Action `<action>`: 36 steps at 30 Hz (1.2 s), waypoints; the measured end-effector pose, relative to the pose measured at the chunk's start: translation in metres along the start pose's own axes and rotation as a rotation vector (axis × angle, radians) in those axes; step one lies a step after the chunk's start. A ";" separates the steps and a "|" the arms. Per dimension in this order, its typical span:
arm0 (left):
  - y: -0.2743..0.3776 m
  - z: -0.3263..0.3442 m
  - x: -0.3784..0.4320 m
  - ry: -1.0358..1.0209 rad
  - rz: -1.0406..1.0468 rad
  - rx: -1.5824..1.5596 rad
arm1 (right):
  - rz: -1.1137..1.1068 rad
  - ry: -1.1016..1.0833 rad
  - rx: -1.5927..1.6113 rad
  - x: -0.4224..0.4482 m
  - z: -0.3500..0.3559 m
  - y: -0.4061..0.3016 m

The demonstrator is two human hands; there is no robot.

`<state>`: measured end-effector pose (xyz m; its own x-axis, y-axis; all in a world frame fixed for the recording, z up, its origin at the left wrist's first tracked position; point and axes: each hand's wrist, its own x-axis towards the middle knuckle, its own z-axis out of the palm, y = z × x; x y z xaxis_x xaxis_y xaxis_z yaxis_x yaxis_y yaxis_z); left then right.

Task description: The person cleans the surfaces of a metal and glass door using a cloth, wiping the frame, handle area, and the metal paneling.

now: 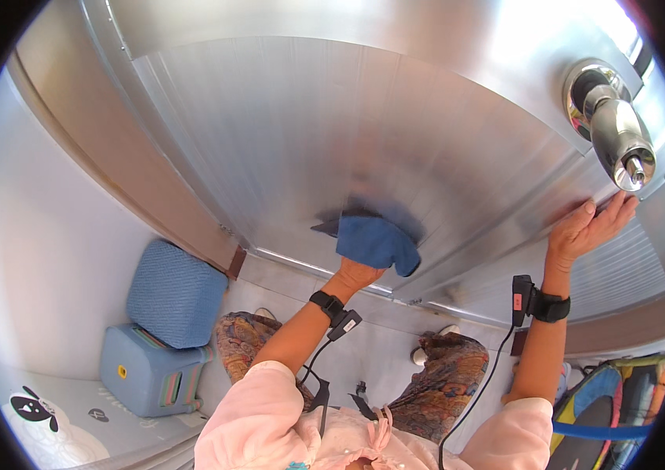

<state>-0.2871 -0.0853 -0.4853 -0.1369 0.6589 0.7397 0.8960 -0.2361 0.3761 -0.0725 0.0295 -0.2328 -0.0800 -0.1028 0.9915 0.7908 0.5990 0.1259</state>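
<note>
A shiny metal door (285, 135) with a ribbed panel fills the upper middle of the head view. Low on that panel, my left hand (361, 273) presses a blue cloth (370, 241); the cloth covers most of the fingers. A dark reflection of the cloth shows in the metal. At the right, my right hand (587, 226) rests against the door's edge with its fingers extended and nothing held. Just above it juts a polished door handle (620, 129).
By the left wall are a blue textured stool (177, 294) and a blue-grey plastic step stool (150, 370). A grey mat (103, 411) with a sheep print lies below them. A colourful netted trampoline (596, 405) stands at lower right. Cables hang from both wristbands.
</note>
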 end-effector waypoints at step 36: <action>-0.055 -0.130 0.122 0.680 0.012 0.307 | 0.028 0.039 0.011 0.006 -0.006 0.008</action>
<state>-0.4079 -0.0844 -0.3433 -0.2683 0.0467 0.9622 0.9631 0.0353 0.2668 -0.0630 0.0291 -0.2264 -0.0340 -0.1160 0.9927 0.7858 0.6106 0.0983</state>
